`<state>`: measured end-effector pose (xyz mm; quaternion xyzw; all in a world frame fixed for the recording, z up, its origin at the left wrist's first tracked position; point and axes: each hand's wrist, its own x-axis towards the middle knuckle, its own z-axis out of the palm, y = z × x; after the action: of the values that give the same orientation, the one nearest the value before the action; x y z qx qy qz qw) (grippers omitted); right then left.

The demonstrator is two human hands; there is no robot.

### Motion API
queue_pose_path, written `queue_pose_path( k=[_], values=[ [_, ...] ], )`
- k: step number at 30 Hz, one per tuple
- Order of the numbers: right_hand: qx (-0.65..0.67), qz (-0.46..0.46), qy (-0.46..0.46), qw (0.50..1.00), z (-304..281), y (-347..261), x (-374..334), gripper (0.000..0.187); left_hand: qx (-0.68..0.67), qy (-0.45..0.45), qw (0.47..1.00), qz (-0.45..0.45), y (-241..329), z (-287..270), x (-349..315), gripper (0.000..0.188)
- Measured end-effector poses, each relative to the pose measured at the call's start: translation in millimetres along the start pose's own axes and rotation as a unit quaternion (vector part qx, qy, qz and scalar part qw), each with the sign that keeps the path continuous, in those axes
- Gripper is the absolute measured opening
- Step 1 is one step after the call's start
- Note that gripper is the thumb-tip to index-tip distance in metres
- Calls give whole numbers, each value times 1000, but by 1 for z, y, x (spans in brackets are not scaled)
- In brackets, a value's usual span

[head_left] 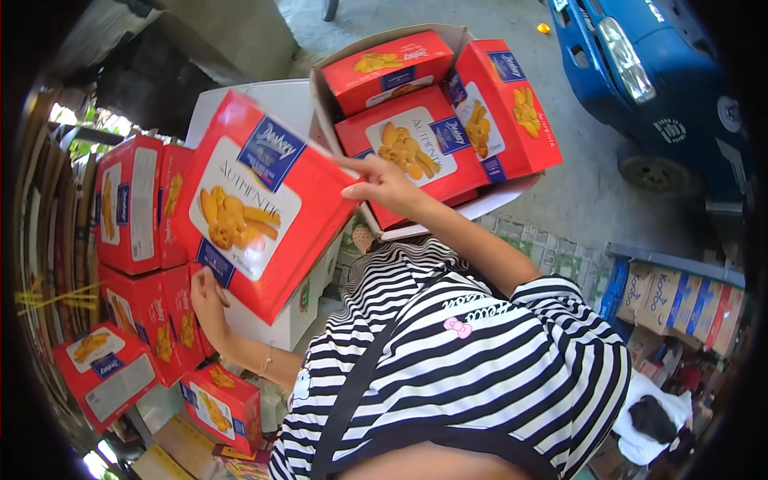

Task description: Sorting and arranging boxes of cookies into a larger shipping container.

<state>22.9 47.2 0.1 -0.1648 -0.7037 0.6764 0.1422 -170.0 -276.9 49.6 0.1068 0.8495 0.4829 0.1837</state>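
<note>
A large red biscuit box [260,212] is held up in front of me, tilted, with its pictured face toward me. My right hand [380,186] pinches its right edge between thumb and fingers. At its lower left edge, my left hand [210,300] grips it, some fingers hidden by the box. Just beyond my right hand stands an open carton [320,108]. Inside are several red boxes: one at the back [352,76], one in the middle [408,132] and one along the right side [524,144].
Stacked red boxes [132,200] stand at my left, with another tilted below them [104,376] and a smaller red box [224,408] nearby. A white surface [240,104] lies behind the held box. A blue vehicle [632,80] is far right; brown cartons [680,300] sit right.
</note>
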Motion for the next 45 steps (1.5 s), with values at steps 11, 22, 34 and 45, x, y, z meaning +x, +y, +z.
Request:
queue_pose_path(
  k=[11, 22, 34, 45],
  values=[
    [-34, 7, 451, 892, -135, -2, -105, 58, 4, -353, 927, 124, 86, 185, 44, 42],
    [-356, 129, 174, 909, -74, 18, -105, 76, 163, -430, 865, 202, 72, 259, 47, 52],
    [-576, 225, -129, 775, -51, 8, -66, 102, 199, -58, 901, 382, 38, 298, 6, 28],
    [-729, 340, -226, 550, -23, 43, -19, 95, 177, -53, 924, 334, 40, 301, 1, 23]
  ],
)
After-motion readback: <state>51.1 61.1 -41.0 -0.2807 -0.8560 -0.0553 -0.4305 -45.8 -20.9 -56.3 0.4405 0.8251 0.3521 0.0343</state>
